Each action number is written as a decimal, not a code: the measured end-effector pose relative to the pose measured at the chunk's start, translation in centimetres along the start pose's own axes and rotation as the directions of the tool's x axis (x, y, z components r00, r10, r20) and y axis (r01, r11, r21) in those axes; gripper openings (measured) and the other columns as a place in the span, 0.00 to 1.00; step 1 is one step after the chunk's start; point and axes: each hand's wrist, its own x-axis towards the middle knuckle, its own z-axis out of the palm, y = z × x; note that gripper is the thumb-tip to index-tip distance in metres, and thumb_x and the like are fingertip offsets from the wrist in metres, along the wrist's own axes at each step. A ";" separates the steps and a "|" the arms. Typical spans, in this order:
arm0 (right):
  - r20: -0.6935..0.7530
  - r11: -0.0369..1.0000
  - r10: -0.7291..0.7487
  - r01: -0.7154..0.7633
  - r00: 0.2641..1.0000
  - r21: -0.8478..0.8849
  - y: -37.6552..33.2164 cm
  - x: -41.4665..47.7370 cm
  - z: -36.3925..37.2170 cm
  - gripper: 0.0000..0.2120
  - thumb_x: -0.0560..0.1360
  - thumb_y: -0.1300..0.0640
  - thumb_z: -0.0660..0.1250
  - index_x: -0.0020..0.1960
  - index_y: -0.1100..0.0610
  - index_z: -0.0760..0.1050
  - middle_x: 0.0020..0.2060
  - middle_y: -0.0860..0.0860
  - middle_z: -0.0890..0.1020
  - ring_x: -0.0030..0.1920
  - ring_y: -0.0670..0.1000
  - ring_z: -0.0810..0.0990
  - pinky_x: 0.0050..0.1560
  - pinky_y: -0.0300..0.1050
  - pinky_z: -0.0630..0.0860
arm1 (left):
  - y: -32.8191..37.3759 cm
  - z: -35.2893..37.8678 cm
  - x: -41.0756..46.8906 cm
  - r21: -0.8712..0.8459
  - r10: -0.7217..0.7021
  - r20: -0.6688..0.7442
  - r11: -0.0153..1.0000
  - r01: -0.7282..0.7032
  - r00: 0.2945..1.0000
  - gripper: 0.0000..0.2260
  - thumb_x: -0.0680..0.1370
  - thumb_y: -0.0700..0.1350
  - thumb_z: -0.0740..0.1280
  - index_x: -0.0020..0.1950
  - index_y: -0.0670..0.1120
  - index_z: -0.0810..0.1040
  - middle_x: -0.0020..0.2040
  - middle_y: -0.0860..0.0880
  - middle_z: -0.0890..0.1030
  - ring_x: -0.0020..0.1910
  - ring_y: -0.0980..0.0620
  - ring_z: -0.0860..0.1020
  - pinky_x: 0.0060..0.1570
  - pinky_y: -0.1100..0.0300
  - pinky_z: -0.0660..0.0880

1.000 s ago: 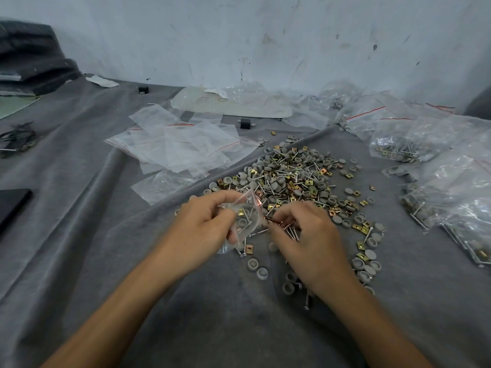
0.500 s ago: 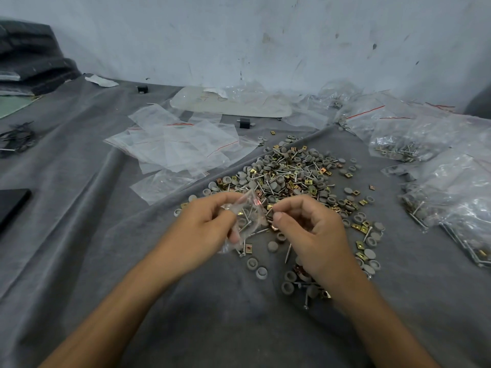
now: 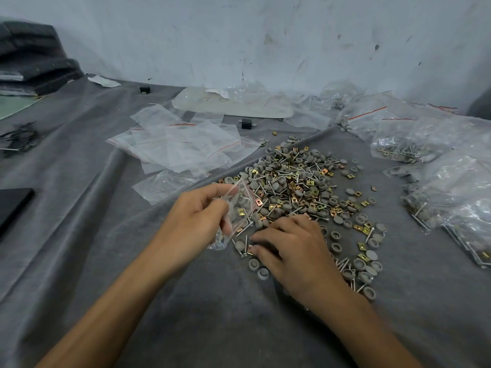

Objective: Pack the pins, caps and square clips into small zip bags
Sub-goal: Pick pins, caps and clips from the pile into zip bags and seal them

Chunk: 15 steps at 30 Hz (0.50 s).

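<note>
A loose pile of grey caps, metal pins and gold square clips lies on the grey cloth. My left hand holds a small clear zip bag upright by its mouth, with some pins, caps and a clip inside. My right hand rests palm down on the cloth at the near edge of the pile, fingertips touching a pin and a small clip beside a grey cap. Whether those fingers hold anything I cannot see.
Empty zip bags lie spread at the back left of the pile. Filled bags are heaped on the right. A black flat object sits at the left edge, and a wall stands behind the table.
My right hand has left the bag's mouth and dropped down onto the cloth at the pile's near edge. The left hand has kept hold of the bag and tilted it slightly.
</note>
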 end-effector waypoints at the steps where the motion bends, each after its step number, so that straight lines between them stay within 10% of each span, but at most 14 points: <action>1: -0.003 1.000 -0.002 0.002 1.000 -0.002 -0.1 0.0 0.0 0.10 0.77 0.44 0.69 0.55 0.44 0.83 0.49 0.42 0.81 0.54 0.51 0.73 0.58 0.50 0.69 | 0.0 0.0 0.1 -0.002 -0.003 -0.002 1.000 0.003 1.000 0.18 0.81 0.38 0.59 0.55 0.59 0.81 0.29 0.48 0.81 0.27 0.57 0.72 0.28 0.65 0.70; 15: 0.048 0.996 0.084 -0.085 0.995 0.012 0.1 0.1 -0.6 0.05 0.79 0.45 0.64 0.52 0.43 0.76 0.49 0.39 0.77 0.54 0.46 0.68 0.60 0.47 0.66 | -0.8 0.0 0.2 0.009 0.040 0.028 0.999 -0.040 0.999 0.16 0.76 0.45 0.60 0.57 0.60 0.81 0.30 0.49 0.82 0.27 0.58 0.72 0.28 0.65 0.72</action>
